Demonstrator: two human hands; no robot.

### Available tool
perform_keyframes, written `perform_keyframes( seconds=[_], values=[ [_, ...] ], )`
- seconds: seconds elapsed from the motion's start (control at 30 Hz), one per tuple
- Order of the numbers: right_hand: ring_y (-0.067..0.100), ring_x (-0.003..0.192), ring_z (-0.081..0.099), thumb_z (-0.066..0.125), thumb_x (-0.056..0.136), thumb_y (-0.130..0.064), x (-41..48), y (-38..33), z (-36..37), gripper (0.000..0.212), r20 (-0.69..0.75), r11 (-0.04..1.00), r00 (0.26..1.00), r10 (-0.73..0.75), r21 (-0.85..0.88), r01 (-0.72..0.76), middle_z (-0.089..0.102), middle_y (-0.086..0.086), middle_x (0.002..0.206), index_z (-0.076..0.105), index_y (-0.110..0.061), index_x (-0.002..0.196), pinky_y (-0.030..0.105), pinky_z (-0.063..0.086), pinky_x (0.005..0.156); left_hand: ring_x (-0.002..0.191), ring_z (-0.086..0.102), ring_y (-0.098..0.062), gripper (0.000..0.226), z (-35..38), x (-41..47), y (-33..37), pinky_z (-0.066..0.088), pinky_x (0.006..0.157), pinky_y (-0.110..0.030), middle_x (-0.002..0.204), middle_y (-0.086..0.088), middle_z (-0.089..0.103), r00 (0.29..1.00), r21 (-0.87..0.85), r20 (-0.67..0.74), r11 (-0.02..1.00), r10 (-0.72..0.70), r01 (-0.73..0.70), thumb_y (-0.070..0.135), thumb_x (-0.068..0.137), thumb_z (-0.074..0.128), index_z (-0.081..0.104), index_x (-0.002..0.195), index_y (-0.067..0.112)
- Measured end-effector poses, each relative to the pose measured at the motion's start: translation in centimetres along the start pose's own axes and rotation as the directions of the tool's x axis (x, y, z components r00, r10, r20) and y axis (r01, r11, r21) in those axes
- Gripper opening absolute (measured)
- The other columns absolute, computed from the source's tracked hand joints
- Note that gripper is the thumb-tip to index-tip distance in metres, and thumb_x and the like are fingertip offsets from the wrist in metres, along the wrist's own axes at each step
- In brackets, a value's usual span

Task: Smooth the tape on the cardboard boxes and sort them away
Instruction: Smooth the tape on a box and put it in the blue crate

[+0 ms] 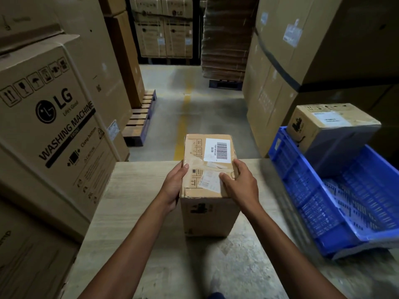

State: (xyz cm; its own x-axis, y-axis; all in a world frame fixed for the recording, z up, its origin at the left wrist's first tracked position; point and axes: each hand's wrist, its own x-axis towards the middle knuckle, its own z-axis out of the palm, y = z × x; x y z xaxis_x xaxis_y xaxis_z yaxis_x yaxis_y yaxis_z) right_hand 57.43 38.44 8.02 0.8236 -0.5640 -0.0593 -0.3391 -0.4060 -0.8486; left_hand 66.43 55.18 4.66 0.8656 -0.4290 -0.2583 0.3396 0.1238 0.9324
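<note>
A small cardboard box point(208, 169) stands on end in the middle of the wooden table point(133, 201), and the person has it between both hands. The left hand point(172, 186) is clamped to the box's left side near the top, with the thumb lying along the top edge and the fingers wrapped round the side out of sight. The right hand point(239, 184) grips the opposite top corner. Its thumb is pressed flat on a small white label, and its fingers are hooked over the right edge. A strip of clear tape point(195, 161) crosses the top face between the two hands, just below a barcode label point(219, 150).

To the right, a blue plastic crate point(287, 160) sits tilted at the table's edge with a second box point(323, 124) resting in its far end, well apart from the hands. A big washing machine carton point(54, 126) stands on the left.
</note>
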Motion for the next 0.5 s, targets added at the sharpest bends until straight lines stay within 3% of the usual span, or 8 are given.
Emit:
perform_keyframes(
  seconds=[0.1, 0.17, 0.3, 0.37, 0.43, 0.5],
  values=[
    [0.006, 0.1, 0.056, 0.066, 0.095, -0.024, -0.3, 0.5, -0.5, 0.047, -0.038, 0.999, 0.998, -0.042, -0.007, 0.042, 0.064, -0.013, 0.124, 0.05, -0.023, 0.14, 0.018, 0.04, 0.072, 0.105, 0.071, -0.028, 0.036, 0.8, 0.4, 0.9, 0.062, 0.081, -0.044, 0.118, -0.01, 0.073, 1.0, 0.082, -0.012, 0.996, 0.023, -0.022, 0.016, 0.107, 0.044, 0.05, 0.142, 0.02],
    [0.005, 0.099, 0.053, 0.066, 0.095, -0.024, -0.5, 1.0, -0.6, 0.044, -0.074, 0.997, 0.994, -0.075, -0.033, 0.073, 0.065, -0.01, 0.126, 0.053, -0.022, 0.137, 0.022, 0.039, 0.075, 0.102, 0.073, -0.024, 0.035, 1.3, 0.5, 1.0, 0.062, 0.078, -0.043, 0.115, -0.007, 0.074, 0.998, 0.152, -0.05, 0.988, 0.041, -0.033, 0.016, 0.107, 0.043, 0.051, 0.141, 0.02],
    [0.021, 0.128, 0.055, 0.065, 0.095, -0.025, -0.2, 2.5, 0.1, 0.044, -0.132, 0.977, 0.974, -0.182, -0.139, 0.163, 0.057, 0.003, 0.144, 0.058, -0.016, 0.137, 0.032, 0.046, 0.099, 0.101, 0.07, -0.013, 0.031, 2.5, 0.0, 0.4, 0.06, 0.072, -0.027, 0.125, -0.001, 0.068, 0.962, 0.412, -0.173, 0.902, 0.213, -0.126, 0.018, 0.105, 0.048, 0.055, 0.135, 0.023],
    [0.027, 0.133, 0.052, 0.064, 0.094, -0.023, -0.5, 3.5, 0.9, 0.035, -0.156, 0.903, 0.906, -0.393, -0.249, 0.349, 0.055, 0.011, 0.146, 0.065, -0.012, 0.127, 0.039, 0.042, 0.106, 0.112, 0.063, -0.015, 0.033, 2.6, -0.7, 0.2, 0.051, 0.078, -0.012, 0.13, -0.004, 0.063, 0.851, 0.663, -0.199, 0.706, 0.486, -0.249, 0.013, 0.101, 0.054, 0.058, 0.133, 0.013],
    [0.028, 0.131, 0.054, 0.061, 0.093, -0.024, -0.8, 4.7, 1.5, 0.026, -0.124, 0.744, 0.762, -0.636, -0.358, 0.563, 0.061, 0.011, 0.139, 0.071, -0.01, 0.112, 0.042, 0.04, 0.108, 0.114, 0.061, -0.019, 0.028, 2.6, -1.5, -0.4, 0.044, 0.088, -0.008, 0.125, -0.01, 0.065, 0.704, 0.8, 0.021, 0.411, 0.71, -0.438, 0.008, 0.097, 0.057, 0.064, 0.124, 0.005],
    [0.025, 0.128, 0.058, 0.059, 0.094, -0.027, -0.9, 5.6, 1.7, 0.025, -0.071, 0.636, 0.672, -0.737, -0.41, 0.654, 0.067, 0.009, 0.132, 0.074, -0.01, 0.106, 0.042, 0.04, 0.109, 0.11, 0.063, -0.022, 0.028, 2.5, -2.2, -1.4, 0.048, 0.093, -0.02, 0.119, -0.011, 0.068, 0.642, 0.804, 0.235, 0.225, 0.73, -0.551, 0.014, 0.095, 0.055, 0.067, 0.118, 0.004]
  ],
)
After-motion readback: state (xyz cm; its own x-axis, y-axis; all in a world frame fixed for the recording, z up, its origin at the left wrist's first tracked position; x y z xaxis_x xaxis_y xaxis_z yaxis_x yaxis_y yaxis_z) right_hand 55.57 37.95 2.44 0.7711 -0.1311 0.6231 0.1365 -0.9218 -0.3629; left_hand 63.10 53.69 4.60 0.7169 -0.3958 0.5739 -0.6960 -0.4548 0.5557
